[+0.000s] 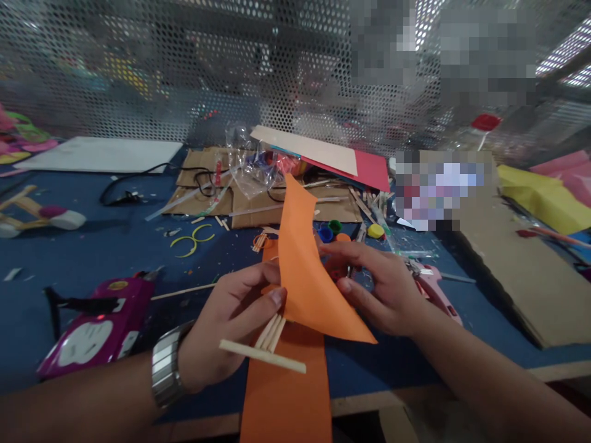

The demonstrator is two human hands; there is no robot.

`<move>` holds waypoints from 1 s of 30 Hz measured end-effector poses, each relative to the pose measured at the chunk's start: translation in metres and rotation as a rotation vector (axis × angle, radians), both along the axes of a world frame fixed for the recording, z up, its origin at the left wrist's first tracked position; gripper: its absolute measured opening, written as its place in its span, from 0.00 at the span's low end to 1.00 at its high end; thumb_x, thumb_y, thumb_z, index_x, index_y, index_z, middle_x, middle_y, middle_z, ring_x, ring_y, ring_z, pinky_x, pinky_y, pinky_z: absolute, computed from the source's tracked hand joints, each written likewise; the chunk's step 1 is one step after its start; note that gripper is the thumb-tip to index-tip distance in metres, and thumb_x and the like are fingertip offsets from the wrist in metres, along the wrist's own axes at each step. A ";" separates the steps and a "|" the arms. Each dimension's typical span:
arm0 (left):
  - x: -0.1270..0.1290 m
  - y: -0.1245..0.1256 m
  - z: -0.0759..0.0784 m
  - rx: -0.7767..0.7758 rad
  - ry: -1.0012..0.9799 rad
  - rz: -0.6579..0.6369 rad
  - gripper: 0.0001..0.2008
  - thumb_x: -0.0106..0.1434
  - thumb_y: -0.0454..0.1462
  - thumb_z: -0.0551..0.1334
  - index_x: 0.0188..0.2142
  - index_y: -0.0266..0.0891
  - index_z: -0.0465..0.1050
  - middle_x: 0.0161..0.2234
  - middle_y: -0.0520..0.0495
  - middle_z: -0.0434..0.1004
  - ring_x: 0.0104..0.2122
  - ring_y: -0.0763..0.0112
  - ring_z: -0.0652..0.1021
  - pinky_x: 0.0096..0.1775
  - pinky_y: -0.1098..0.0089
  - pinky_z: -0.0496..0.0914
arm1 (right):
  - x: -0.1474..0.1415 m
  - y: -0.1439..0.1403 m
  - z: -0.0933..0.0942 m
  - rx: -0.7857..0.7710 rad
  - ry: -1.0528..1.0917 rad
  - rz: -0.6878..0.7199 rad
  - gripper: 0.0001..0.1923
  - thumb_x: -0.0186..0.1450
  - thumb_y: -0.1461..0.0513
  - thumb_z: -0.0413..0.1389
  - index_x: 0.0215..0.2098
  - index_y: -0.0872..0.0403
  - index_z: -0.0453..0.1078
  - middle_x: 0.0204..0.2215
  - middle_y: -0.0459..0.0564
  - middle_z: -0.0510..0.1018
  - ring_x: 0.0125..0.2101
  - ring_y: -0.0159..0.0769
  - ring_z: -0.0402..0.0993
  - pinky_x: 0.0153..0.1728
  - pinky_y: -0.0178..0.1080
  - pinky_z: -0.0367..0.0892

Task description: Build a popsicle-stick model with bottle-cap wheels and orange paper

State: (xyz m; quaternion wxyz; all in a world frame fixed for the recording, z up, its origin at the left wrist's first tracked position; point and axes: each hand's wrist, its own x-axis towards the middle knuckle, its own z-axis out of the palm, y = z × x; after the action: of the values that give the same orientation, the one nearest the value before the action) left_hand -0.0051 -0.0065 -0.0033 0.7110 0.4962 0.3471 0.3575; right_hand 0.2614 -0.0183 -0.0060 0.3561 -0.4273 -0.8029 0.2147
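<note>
My left hand (231, 326), with a metal watch on the wrist, pinches the left edge of a curved strip of orange paper (305, 264). Under that strip, by the thumb, several thin wooden sticks (271, 333) run down to a crosswise stick (263, 355); how far they reach behind the paper is hidden. My right hand (383, 286) is at the strip's right edge, its thumb and forefinger apart and nothing visible gripped. Whether its forefinger touches the paper is hard to tell. Below both hands, a longer orange strip (289, 394) lies over the table's front edge.
A pink glue gun (436, 289) lies right of my right hand. At left is a purple device (104, 323) with a black cable. Cardboard (517, 264), bottle caps (376, 231), yellow rings (191, 240) and coloured sheets (373, 172) lie around. Perforated metal mesh (184, 74) stands behind.
</note>
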 end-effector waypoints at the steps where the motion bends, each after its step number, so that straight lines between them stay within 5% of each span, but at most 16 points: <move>1: 0.000 0.000 0.000 -0.019 -0.007 -0.001 0.19 0.65 0.49 0.75 0.34 0.36 0.76 0.33 0.48 0.76 0.32 0.71 0.74 0.35 0.73 0.71 | -0.002 -0.001 -0.001 0.002 0.010 0.035 0.22 0.76 0.57 0.59 0.66 0.50 0.70 0.53 0.54 0.86 0.47 0.41 0.86 0.48 0.42 0.76; 6: 0.002 -0.002 -0.001 -0.087 -0.062 -0.014 0.18 0.62 0.47 0.77 0.34 0.36 0.75 0.31 0.49 0.77 0.31 0.72 0.77 0.36 0.73 0.74 | -0.010 -0.004 -0.006 -0.009 0.074 0.032 0.19 0.79 0.63 0.53 0.66 0.49 0.70 0.56 0.54 0.85 0.54 0.41 0.83 0.52 0.42 0.76; 11: 0.001 -0.001 -0.008 -0.075 -0.036 -0.029 0.17 0.65 0.48 0.75 0.36 0.36 0.79 0.30 0.47 0.80 0.29 0.71 0.79 0.32 0.74 0.74 | 0.005 0.014 0.000 0.008 0.470 -0.236 0.16 0.79 0.63 0.52 0.57 0.44 0.78 0.47 0.50 0.85 0.45 0.40 0.81 0.46 0.44 0.76; 17: 0.002 0.003 -0.011 -0.067 -0.002 -0.005 0.17 0.65 0.48 0.75 0.33 0.36 0.78 0.29 0.49 0.78 0.27 0.73 0.78 0.31 0.74 0.75 | 0.031 0.041 0.011 0.014 0.854 -0.312 0.12 0.67 0.67 0.59 0.43 0.45 0.80 0.38 0.47 0.82 0.35 0.39 0.79 0.36 0.42 0.76; 22: 0.005 0.002 -0.012 -0.062 0.019 0.034 0.18 0.64 0.49 0.75 0.36 0.36 0.78 0.31 0.49 0.76 0.29 0.72 0.77 0.31 0.74 0.73 | 0.013 0.024 0.002 0.009 0.472 -0.270 0.12 0.74 0.64 0.58 0.53 0.46 0.76 0.42 0.48 0.76 0.31 0.36 0.77 0.28 0.40 0.73; 25: 0.002 0.005 -0.018 -0.007 0.051 0.059 0.16 0.67 0.48 0.74 0.39 0.38 0.79 0.33 0.50 0.77 0.31 0.72 0.77 0.34 0.73 0.73 | -0.005 0.009 -0.001 0.168 0.094 0.012 0.19 0.71 0.59 0.65 0.59 0.48 0.74 0.51 0.56 0.77 0.47 0.46 0.78 0.45 0.48 0.78; 30: -0.002 0.009 -0.023 0.031 0.049 0.056 0.14 0.69 0.47 0.73 0.37 0.39 0.79 0.32 0.51 0.78 0.31 0.75 0.77 0.35 0.75 0.72 | -0.021 0.002 -0.005 0.215 0.070 0.153 0.20 0.70 0.64 0.65 0.60 0.52 0.75 0.50 0.59 0.76 0.54 0.49 0.76 0.58 0.51 0.74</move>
State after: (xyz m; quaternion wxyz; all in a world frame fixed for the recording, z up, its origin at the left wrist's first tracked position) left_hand -0.0074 0.0029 -0.0258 0.6842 0.5058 0.3725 0.3705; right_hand 0.2401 -0.0166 -0.0115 0.4100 -0.3164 -0.8387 0.1686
